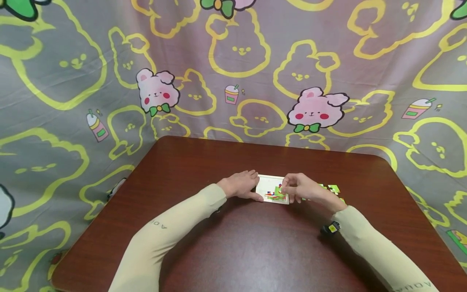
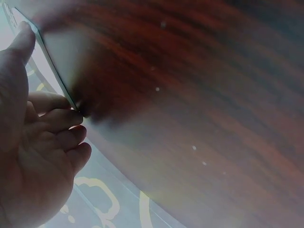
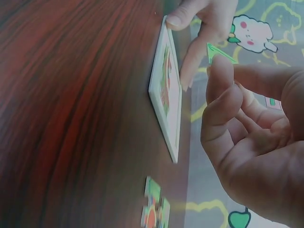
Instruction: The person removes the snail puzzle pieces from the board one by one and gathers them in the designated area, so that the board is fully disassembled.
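Note:
In the head view a white puzzle tray lies on the table, with several colourful pieces fitted in its near right part. My left hand rests at the tray's left side, thumb on the near corner and fingers by the far one. The left wrist view has the thumb and fingertips touching the tray's edge. Above the tray's right side, my right hand pinches a green puzzle piece between thumb and forefinger. Most of that piece is hidden by the fingertips.
Several loose puzzle pieces lie on the table right of the tray, partly behind my right forearm. The brown table has rounded corners. A patterned cloth hangs behind and beside it. A small dark device sits at my right wrist.

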`<move>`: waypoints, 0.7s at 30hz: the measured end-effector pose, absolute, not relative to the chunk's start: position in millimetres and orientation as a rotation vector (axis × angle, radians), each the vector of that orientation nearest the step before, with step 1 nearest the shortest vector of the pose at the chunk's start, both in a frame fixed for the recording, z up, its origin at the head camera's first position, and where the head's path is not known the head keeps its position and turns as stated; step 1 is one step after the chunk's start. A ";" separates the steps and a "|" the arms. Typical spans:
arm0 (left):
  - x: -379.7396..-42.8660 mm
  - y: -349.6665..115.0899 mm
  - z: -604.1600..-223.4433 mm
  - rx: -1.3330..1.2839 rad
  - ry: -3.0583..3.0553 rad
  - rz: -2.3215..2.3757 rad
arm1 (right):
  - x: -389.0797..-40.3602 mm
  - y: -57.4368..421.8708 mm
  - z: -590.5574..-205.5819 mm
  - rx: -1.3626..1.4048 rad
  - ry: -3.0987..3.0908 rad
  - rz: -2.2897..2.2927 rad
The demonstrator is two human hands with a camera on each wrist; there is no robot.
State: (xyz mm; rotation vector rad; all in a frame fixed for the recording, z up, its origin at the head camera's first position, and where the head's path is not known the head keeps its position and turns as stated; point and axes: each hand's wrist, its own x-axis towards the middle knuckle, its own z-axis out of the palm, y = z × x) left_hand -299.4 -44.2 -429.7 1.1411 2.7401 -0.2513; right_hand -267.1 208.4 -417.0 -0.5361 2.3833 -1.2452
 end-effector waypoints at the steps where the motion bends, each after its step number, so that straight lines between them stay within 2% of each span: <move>1: -299.4 -44.5 -429.5 1.143 2.741 -0.255 | -265.9 210.6 -416.4 -0.533 2.383 -1.243; 21: -299.1 -44.9 -430.8 1.102 2.716 -0.244 | -249.7 252.1 -416.7 -0.539 2.414 -1.166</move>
